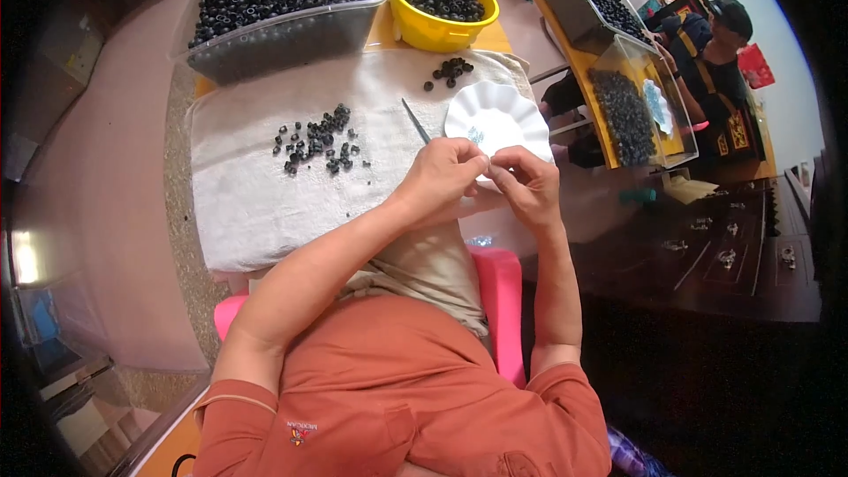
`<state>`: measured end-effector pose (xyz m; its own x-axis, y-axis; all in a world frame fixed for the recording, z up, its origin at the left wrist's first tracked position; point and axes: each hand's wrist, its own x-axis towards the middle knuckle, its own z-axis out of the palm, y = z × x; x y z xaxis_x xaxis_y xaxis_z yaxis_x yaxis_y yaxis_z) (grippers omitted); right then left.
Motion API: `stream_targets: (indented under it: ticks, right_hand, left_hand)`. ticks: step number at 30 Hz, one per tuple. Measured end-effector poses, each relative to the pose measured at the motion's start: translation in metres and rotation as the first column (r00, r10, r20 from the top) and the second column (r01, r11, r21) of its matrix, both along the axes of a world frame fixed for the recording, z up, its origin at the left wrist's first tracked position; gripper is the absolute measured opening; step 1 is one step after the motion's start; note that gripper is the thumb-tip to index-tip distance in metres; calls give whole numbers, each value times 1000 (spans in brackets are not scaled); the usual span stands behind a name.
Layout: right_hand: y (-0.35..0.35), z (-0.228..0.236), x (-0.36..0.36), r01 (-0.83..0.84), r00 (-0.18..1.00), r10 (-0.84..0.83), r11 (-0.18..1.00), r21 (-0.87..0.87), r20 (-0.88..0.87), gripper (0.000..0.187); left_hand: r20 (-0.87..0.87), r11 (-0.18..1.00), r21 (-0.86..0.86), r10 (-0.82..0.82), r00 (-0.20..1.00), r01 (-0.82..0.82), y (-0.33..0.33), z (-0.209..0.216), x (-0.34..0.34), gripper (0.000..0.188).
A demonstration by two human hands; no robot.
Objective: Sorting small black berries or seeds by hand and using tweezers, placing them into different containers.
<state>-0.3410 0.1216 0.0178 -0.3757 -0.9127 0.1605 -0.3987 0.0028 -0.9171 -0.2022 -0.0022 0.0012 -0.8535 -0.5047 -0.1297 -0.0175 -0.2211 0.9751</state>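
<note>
My left hand [442, 178] and my right hand [528, 184] meet fingertip to fingertip over the near edge of a white scalloped dish [496, 115], pinching something too small to make out. The dish holds a few tiny pale blue bits. It rests on a white cloth [247, 203] spread over the table. A scatter of small black beads [320, 141] lies on the cloth to the left of my hands, and a smaller cluster of black beads [449, 71] lies beyond the dish. A thin metal tool [415, 120] lies beside the dish.
A clear plastic tub [291, 35] full of black beads stands at the back left, a yellow tub [442, 31] of beads beside it. To the right another person [715, 62] sits at a table with clear bins [632, 106] of beads. A pink seat edge [503, 291] shows below.
</note>
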Motion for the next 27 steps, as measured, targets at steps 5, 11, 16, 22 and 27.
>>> stream_targets:
  ticks: [5,11,16,22,27]
  right_hand:
    - [-1,3,-1,3,999,-4,999,-34,-34,6]
    - [-2,3,-1,-55,971,20,988,-142,-238,7]
    - [-1,-6,-2,-25,992,7,990,-141,-127,11]
    - [-3,-11,1,87,989,-75,992,-91,129,10]
    - [-1,0,3,121,962,-138,989,84,235,14]
  left_hand:
    - [-32,998,-58,21,999,-23,1,-1,-2,24]
    - [-18,989,149,-13,1000,15,1,2,-2,19]
    - [-44,974,226,-1,999,11,3,0,-3,19]
    - [-71,981,190,53,996,-39,8,-4,-7,21]
    - [-46,988,150,52,998,-45,9,-2,-5,20]
